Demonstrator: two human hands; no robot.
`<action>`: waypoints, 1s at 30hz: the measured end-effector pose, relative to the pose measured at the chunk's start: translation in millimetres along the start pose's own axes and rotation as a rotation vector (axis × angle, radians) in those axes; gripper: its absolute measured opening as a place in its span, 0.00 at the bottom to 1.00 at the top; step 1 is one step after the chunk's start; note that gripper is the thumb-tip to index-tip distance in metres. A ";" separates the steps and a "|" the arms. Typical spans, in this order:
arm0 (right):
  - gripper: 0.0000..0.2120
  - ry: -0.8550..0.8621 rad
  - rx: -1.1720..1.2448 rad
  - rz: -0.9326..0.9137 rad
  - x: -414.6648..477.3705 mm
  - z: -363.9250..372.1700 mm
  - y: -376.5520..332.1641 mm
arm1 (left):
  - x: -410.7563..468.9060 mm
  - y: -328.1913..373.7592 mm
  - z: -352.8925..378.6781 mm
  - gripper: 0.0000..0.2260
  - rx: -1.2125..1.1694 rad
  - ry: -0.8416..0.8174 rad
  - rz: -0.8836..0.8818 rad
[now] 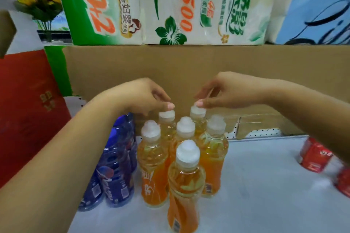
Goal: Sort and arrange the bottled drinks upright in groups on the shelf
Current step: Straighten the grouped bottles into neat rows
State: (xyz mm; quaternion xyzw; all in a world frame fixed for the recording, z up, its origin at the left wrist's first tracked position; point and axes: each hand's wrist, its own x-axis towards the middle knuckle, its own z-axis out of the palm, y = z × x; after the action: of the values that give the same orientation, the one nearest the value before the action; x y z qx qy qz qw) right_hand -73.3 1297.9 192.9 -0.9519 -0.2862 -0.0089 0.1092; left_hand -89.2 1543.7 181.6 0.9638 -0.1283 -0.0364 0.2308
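Observation:
Several orange drink bottles (186, 176) with white caps stand upright in a tight cluster on the white shelf (255, 185). To their left, dark blue cola bottles (113, 176) stand grouped together. My left hand (144, 96) hovers over the back-left orange bottle (166, 117), fingers loosely curled, thumb tip just at the top of its cap. My right hand (231, 91) pinches the cap of the back-right orange bottle (198, 112) between thumb and fingertips. Both bottles stand on the shelf.
Red cans (314, 157) lie at the shelf's right edge, under my right forearm. A cardboard box (189, 66) forms a wall behind the bottles, with tissue packs (170, 5) on top. A red box (28, 109) stands at the left.

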 end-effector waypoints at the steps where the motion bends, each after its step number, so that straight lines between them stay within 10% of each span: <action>1: 0.19 -0.025 0.008 0.024 -0.1 4.9 4.9 | 5.1 0.7 0.3 0.15 0.018 -0.055 -0.006; 30: 0.13 0.128 0.238 0.061 66.7 44.4 101.7 | 122.6 18.1 46.5 0.12 0.025 0.065 -0.028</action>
State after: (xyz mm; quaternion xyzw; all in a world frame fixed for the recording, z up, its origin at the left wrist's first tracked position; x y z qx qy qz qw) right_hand 36.1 1260.9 134.2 -0.9379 -0.2486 -0.0324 0.2396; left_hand 18.8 1475.5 147.1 0.9689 -0.1078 -0.0067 0.2224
